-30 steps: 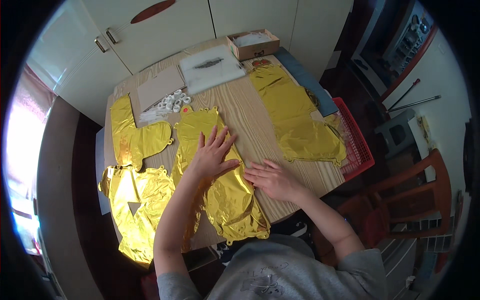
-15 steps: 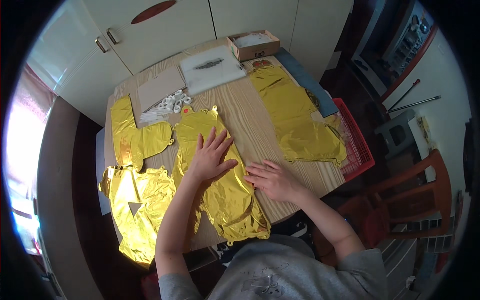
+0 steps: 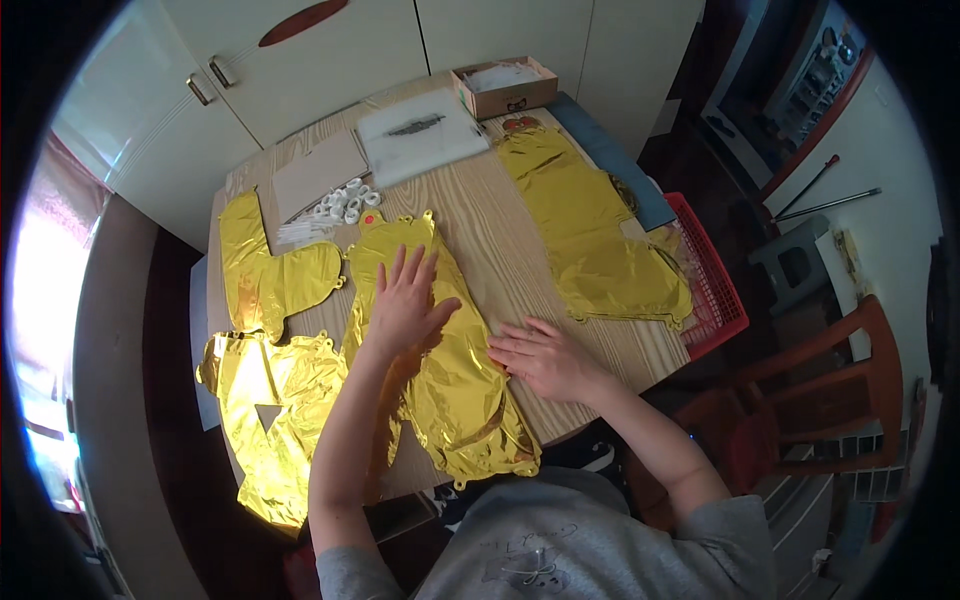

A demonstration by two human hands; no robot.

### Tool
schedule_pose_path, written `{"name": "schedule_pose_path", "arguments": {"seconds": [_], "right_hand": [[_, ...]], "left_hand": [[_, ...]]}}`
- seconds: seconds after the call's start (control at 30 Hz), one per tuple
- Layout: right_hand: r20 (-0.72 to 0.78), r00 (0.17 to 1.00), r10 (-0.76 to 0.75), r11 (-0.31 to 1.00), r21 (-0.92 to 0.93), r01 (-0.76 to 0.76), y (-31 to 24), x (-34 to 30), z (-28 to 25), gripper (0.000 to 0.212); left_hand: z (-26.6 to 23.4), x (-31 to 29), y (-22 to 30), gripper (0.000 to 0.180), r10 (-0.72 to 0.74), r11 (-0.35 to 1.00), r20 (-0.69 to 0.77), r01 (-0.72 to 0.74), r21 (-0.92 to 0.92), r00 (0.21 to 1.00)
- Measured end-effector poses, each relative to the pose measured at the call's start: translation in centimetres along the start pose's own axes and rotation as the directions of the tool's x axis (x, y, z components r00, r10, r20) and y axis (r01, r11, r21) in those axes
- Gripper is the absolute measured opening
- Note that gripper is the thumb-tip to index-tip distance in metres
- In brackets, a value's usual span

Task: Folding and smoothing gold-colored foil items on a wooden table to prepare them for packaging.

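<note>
A flat, uninflated gold foil balloon (image 3: 465, 385) lies before me on the wooden table, its lower end at the near edge. My left hand (image 3: 405, 305) is open over its upper half, fingers spread and pointing away from me; whether the palm touches the foil I cannot tell. My right hand (image 3: 545, 362) rests open at the balloon's right edge, fingertips on the foil and palm over bare wood. To the left lie an L-shaped gold foil balloon (image 3: 265, 270) and, nearer, another crumpled gold foil balloon (image 3: 300, 400) with a triangular gap.
At the right lies a stack of gold foil balloons (image 3: 575, 225) beside a red plastic basket (image 3: 705, 275). White rings (image 3: 350, 200), a beige board (image 3: 318, 175), a white packet (image 3: 420, 140) and a cardboard box (image 3: 505, 88) sit farther back. A wooden chair (image 3: 830, 400) stands right.
My left hand has shifted slightly left and away from me across the foil. My right hand has stayed nearly where it was, at the balloon's edge.
</note>
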State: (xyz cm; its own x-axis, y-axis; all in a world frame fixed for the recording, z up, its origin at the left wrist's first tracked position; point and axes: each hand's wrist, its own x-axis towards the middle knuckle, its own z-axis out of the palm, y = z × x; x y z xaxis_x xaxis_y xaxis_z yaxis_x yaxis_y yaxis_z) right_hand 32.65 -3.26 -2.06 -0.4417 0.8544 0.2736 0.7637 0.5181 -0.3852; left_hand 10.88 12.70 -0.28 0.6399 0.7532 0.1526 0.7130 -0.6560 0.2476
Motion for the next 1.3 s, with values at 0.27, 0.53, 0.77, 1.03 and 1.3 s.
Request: {"name": "schedule_pose_path", "arguments": {"seconds": [0.27, 0.53, 0.77, 1.03, 1.3], "right_hand": [[-0.007, 1.000, -0.006, 1.000, -0.017, 0.006, 0.0, 0.0, 0.2, 0.034], [0.000, 1.000, -0.017, 0.999, -0.028, 0.017, -0.1, 0.0, -0.1, 0.033], [0.006, 1.000, -0.017, 1.000, -0.025, 0.017, -0.1, 0.0, -0.2, 0.032], [-0.016, 1.000, -0.019, 1.000, -0.024, 0.018, 0.0, -0.1, 0.2, 0.031], [-0.028, 0.999, -0.029, 0.999, -0.042, 0.028, -0.1, -0.1, 0.3, 0.030]], "left_hand": [[1.2, 0.0, -0.7, 0.073, -0.046, 0.980, -0.136, 0.019, -0.198, 0.990], [1.0, 1.4, 0.3, 0.058, -0.251, 0.857, -0.070, 0.188, -0.481, 0.966], [1.3, 3.6, -0.3, 0.054, -0.291, 0.878, -0.098, 0.224, -0.423, 0.952], [2.2, 6.3, -2.3, 0.058, -0.303, 0.855, -0.093, 0.228, -0.465, 0.949], [2.8, 7.8, -2.6, 0.053, -0.306, 0.811, 0.004, 0.263, -0.522, 0.952]]}}
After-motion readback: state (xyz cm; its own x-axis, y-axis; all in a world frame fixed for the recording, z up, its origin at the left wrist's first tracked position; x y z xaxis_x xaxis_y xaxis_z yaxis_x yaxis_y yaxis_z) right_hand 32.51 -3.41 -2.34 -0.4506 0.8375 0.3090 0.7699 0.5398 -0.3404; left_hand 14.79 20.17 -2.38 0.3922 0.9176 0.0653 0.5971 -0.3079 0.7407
